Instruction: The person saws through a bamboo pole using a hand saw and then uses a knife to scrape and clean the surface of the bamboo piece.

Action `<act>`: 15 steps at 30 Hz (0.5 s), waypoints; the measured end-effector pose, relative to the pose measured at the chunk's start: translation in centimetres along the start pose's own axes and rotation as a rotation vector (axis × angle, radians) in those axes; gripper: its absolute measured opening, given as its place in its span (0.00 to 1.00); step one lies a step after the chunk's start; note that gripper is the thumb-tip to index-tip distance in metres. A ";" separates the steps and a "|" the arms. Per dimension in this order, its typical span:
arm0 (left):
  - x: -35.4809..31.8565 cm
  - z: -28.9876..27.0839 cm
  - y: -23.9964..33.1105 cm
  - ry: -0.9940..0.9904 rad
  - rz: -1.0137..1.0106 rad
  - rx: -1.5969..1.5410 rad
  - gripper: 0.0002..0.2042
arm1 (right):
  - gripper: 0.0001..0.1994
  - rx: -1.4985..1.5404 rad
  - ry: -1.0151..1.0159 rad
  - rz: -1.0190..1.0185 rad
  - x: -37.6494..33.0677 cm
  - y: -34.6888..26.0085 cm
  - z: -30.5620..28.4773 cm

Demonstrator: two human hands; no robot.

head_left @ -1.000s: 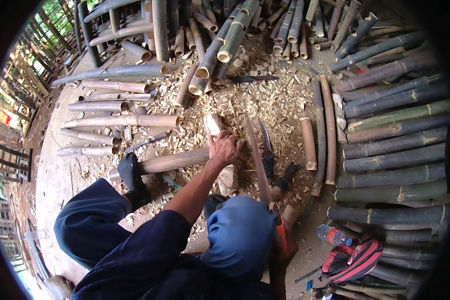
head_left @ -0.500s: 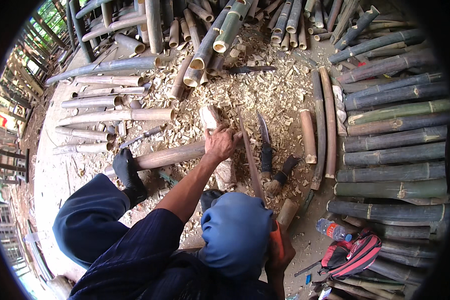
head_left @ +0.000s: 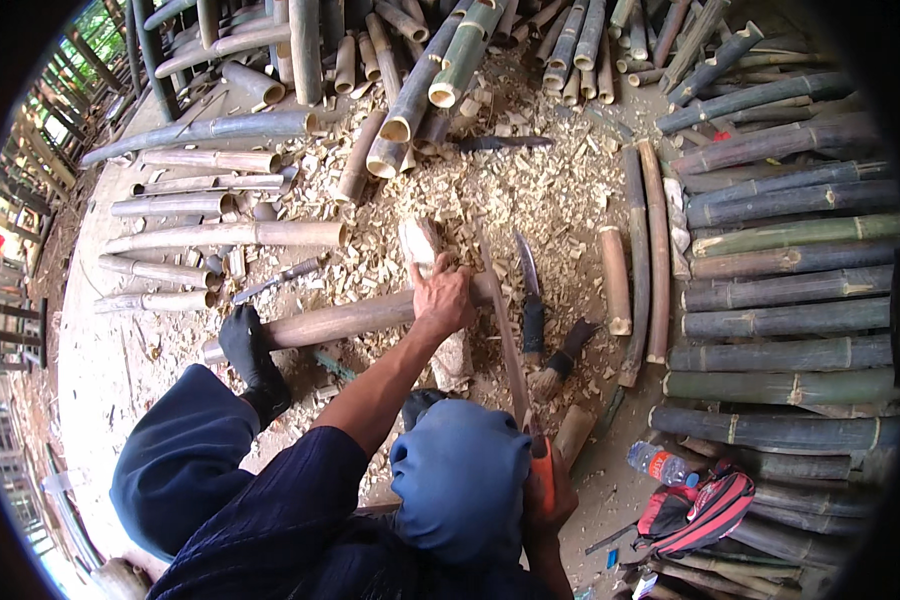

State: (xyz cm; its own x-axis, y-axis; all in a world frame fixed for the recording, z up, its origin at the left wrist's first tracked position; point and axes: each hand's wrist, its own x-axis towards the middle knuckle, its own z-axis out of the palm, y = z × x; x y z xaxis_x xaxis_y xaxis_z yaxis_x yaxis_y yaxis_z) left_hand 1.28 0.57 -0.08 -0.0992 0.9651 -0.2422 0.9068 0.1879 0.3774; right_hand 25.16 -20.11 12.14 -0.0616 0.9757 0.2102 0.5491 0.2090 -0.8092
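Note:
My left hand (head_left: pixel 444 296) presses down near the right end of a brown bamboo pole (head_left: pixel 345 318), its fingers curled over it. The pole lies across a pale, chipped wooden block (head_left: pixel 453 362), and my dark-socked foot (head_left: pixel 245 345) rests on its left part. In my right hand (head_left: pixel 561 499) is the orange handle of a handsaw (head_left: pixel 516 372). The saw's long blade runs away from me, beside the pole's right end and just right of my left hand. My blue-clad knee (head_left: pixel 460 480) stands between my arms and hides part of what lies beneath.
Wood chips (head_left: pixel 570 200) cover the ground. A curved knife (head_left: pixel 532 300) and a dark-handled tool (head_left: pixel 570 350) lie right of the saw; another knife (head_left: pixel 280 277) lies left. Bamboo poles (head_left: pixel 785 355) line the right side, near a bottle (head_left: pixel 660 463) and a red backpack (head_left: pixel 695 510).
The view has shifted slightly. More of the saw's orange handle shows beside my knee. My left hand stays on the pole's right end, and my foot remains on its left part.

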 end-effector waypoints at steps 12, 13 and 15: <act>-0.3 -1.6 -0.2 -0.020 -0.030 -0.034 0.19 | 0.16 0.066 -0.064 0.040 0.6 -2.1 -0.6; -0.2 -1.1 -0.4 0.000 -0.019 -0.020 0.19 | 0.16 0.018 -0.039 -0.008 0.1 -1.9 -0.7; -0.4 -1.8 1.1 -0.034 -0.027 -0.010 0.19 | 0.16 -0.053 -0.020 -0.047 1.5 1.1 1.1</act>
State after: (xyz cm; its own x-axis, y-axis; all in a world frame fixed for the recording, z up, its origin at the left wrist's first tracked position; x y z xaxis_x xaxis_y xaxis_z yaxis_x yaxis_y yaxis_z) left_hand 1.55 0.72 2.00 -0.1099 0.9529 -0.2826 0.8998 0.2161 0.3790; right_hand 24.78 -18.39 10.96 -0.1048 0.9660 0.2364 0.5882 0.2519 -0.7685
